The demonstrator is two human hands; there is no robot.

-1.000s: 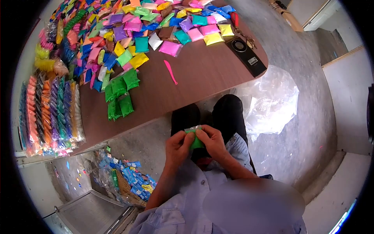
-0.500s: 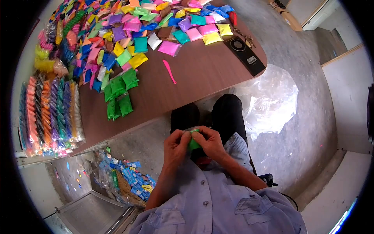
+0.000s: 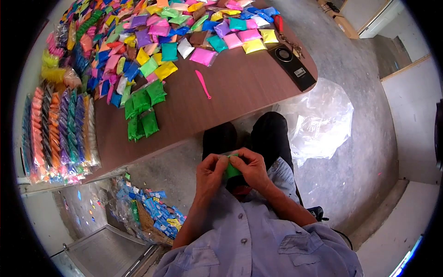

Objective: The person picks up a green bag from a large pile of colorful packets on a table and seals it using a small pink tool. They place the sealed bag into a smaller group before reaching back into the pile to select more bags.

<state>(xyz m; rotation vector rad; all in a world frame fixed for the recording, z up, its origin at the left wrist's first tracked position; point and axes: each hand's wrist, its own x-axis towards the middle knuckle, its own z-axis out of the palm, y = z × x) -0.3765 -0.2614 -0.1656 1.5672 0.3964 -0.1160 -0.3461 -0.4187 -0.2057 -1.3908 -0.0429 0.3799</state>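
Between both hands, above my lap, is a small green packet (image 3: 232,170). My left hand (image 3: 211,173) pinches its upper edge from the left, thumb against fingers. From the right, my right hand (image 3: 251,167) pinches the same edge, its thumb close to the left one. Part of the packet hangs below the fingertips; the rest is covered by them. On the table (image 3: 184,113) ahead lies a cluster of similar green packets (image 3: 145,108). A pink plastic knife-shaped tool (image 3: 203,85) rests on the tabletop to their right.
Many coloured packets (image 3: 203,56) cover the table's far side. Bundles of twisted, wrapped packets (image 3: 62,134) stand at the left. A black device (image 3: 291,68) with keys lies near the right corner. Clear plastic sheeting (image 3: 318,122) and a heap of blue wrappers (image 3: 159,210) are on the floor.
The view has shifted slightly, so the table's contents appear a little further right. Both hands keep their pinch on the green packet with hardly any movement.
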